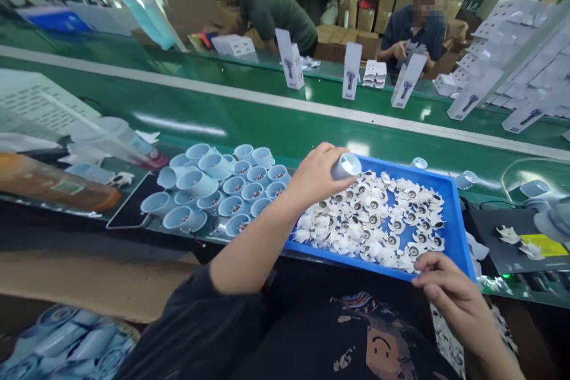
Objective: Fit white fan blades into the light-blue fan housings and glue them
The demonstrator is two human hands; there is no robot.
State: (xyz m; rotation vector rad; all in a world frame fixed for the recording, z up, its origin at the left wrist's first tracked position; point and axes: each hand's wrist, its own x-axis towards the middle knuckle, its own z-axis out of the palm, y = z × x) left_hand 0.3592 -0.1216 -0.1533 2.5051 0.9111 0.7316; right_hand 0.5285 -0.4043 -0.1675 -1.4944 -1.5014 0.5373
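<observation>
My left hand [318, 175] is closed around a pale blue cup-shaped housing [346, 166], held above the left end of a blue tray [454, 214]. Many small white fan blades [378, 219] fill that tray. At the tray's near right corner my right hand [445, 285] rests with its fingers curled on the rim; whether it pinches a fan blade is unclear. Left of the tray stands a cluster of several more pale blue housings [214, 187], open ends up or tilted.
A green conveyor belt [249, 113] runs across behind the tray, with upright white product boxes [351, 71] on its far edge. Two other people work beyond it. A black mat [503, 243] with loose blades lies to the right. More blue housings [66, 344] sit at the lower left.
</observation>
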